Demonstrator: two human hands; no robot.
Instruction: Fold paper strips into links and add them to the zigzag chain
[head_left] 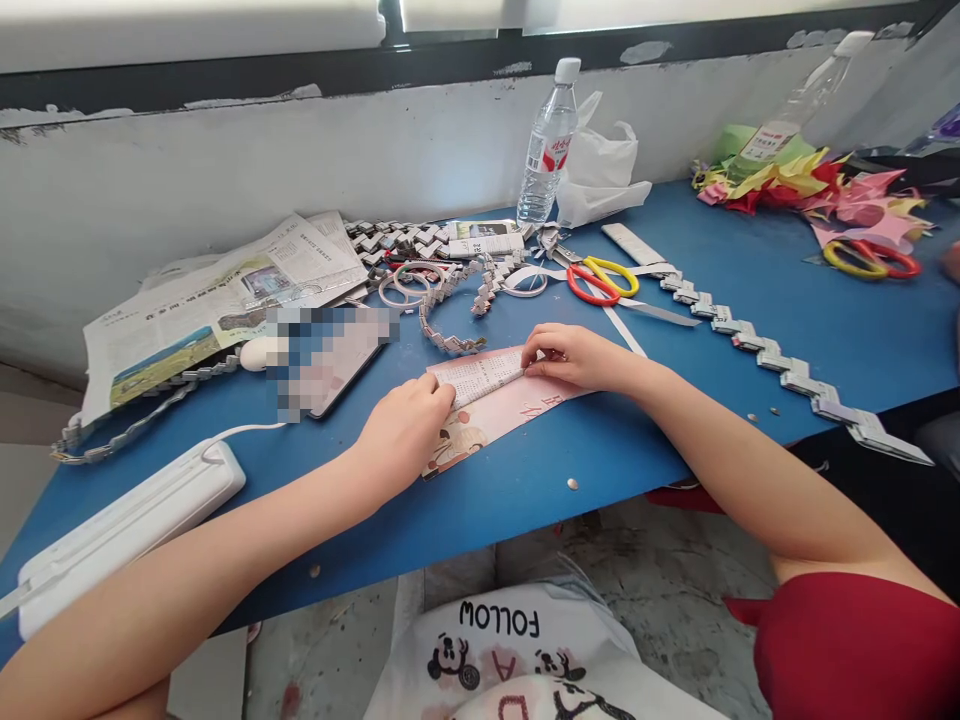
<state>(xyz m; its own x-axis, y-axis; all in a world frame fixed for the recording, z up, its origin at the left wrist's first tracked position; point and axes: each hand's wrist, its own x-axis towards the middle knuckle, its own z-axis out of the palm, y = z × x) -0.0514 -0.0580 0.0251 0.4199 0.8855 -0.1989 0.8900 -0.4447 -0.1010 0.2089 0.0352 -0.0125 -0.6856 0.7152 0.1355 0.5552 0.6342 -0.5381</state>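
Note:
A pink printed sheet of paper (499,425) lies on the blue table in front of me, its far edge turned over so that a strip of small print (484,378) shows. With curled fingers, my left hand (405,435) grips the folded strip at its left end. At the right end, my right hand (574,357) pinches the same strip between thumb and fingers. Just beyond the sheet curves a woven chain of folded paper (442,335). Parts of the sheet under both hands are hidden.
Scissors with red and yellow handles (600,282), a water bottle (549,145) and a plastic bag (604,165) stand or lie farther back. At left are newspapers (225,300), a phone (345,365) and a white power strip (135,535). A long paper chain (765,355) runs along the right.

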